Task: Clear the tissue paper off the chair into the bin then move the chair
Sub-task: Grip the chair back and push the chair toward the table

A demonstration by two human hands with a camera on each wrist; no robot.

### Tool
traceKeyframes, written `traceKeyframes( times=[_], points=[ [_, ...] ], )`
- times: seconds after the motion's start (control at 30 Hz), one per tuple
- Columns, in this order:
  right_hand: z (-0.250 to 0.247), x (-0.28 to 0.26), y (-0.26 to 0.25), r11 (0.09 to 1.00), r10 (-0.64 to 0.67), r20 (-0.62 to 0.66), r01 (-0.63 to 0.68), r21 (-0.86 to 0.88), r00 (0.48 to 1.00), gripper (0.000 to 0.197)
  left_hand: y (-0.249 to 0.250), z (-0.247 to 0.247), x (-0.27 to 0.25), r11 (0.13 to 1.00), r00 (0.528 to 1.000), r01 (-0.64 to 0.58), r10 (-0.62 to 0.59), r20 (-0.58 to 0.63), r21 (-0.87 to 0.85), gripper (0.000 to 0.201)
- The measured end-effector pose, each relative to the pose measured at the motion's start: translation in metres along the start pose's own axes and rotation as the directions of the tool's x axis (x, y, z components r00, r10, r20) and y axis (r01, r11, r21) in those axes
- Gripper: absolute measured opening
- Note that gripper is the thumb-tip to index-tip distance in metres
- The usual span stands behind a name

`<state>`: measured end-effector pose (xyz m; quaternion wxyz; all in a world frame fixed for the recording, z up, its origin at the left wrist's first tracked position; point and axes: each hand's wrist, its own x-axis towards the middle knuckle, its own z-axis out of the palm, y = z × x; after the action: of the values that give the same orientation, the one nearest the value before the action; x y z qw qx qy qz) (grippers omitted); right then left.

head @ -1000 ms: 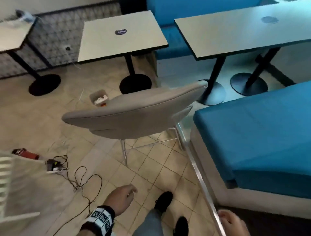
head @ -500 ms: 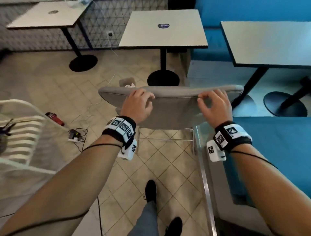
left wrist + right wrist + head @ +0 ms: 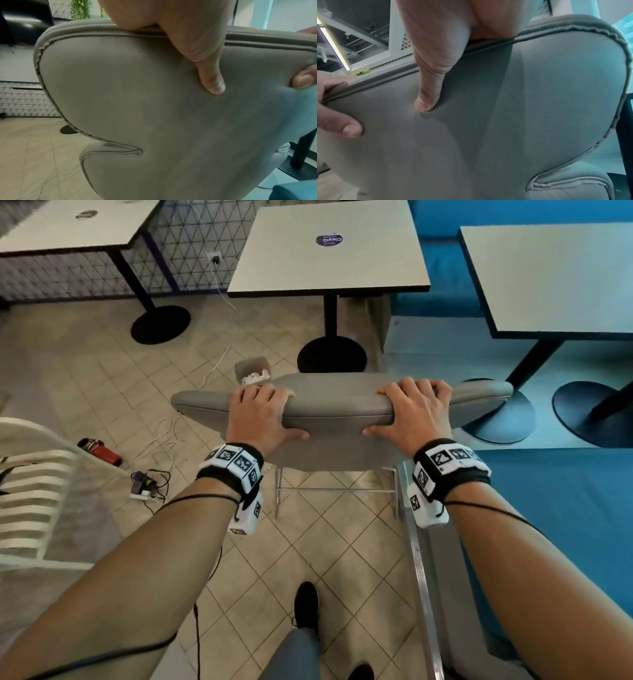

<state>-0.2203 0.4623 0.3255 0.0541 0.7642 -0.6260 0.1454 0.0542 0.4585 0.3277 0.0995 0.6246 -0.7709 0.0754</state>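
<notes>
Both my forearms reach straight forward, banded at the wrists. My left hand point(image 3: 257, 419) grips the top edge of the chair back point(image 3: 337, 409), fingers over it and thumb pressed against the rear face. My right hand point(image 3: 412, 414) grips the same edge likewise.

Beige tiled floor point(image 3: 102, 378) under grey chair point(image 3: 339, 412), small bin point(image 3: 252, 367), cables point(image 3: 150, 484), table bases.

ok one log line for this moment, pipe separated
stage: moving chair | left hand: grips grey chair backrest top | right hand: grips same | bin: holds tissue paper
</notes>
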Motion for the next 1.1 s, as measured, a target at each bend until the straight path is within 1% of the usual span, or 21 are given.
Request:
traceKeyframes(
  times=[0.2,0.4,0.53,0.67,0.77,0.87,0.97,1.1],
  points=[
    [0.012,0.048,0.009,1.000,0.015,0.023,-0.015,0.020,1.000,0.070,-0.009,0.012,0.046,0.999,1.000,0.010,-0.011,-0.007,-0.039,0.076],
    [0.027,0.097,0.017,1.000,0.011,0.029,-0.011,0.005,1.000,0.072,-0.022,0.023,0.095,0.999,1.000,0.006,-0.006,-0.004,-0.033,0.076],
    [0.032,0.137,0.024,1.000,0.020,0.027,-0.020,-0.010,0.999,0.072,-0.033,0.029,0.136,0.999,0.999,-0.021,0.020,-0.029,-0.031,0.075],
    [0.034,0.163,0.048,0.999,0.026,0.043,-0.025,-0.025,0.999,0.073,-0.027,0.041,0.161,0.998,0.996,-0.060,0.060,-0.069,0.003,0.074],
    [0.044,0.183,0.041,0.999,0.027,0.042,-0.026,-0.026,0.999,0.071,-0.039,0.049,0.178,0.999,0.998,-0.039,0.038,-0.053,-0.019,0.074],
    [0.052,0.215,0.031,0.999,0.051,0.059,-0.051,-0.006,0.997,0.070,-0.056,0.052,0.210,0.999,0.999,-0.021,0.020,-0.030,-0.039,0.074],
    [0.060,0.246,0.037,0.997,0.073,0.062,-0.073,0.005,0.995,0.070,-0.065,0.060,0.244,0.998,0.999,-0.038,0.037,-0.025,-0.046,0.073],
    [0.070,0.288,0.048,0.996,0.085,0.085,-0.086,0.004,0.993,0.070,-0.072,0.073,0.283,0.999,0.999,-0.031,0.030,-0.027,-0.041,0.073]
  ],
)
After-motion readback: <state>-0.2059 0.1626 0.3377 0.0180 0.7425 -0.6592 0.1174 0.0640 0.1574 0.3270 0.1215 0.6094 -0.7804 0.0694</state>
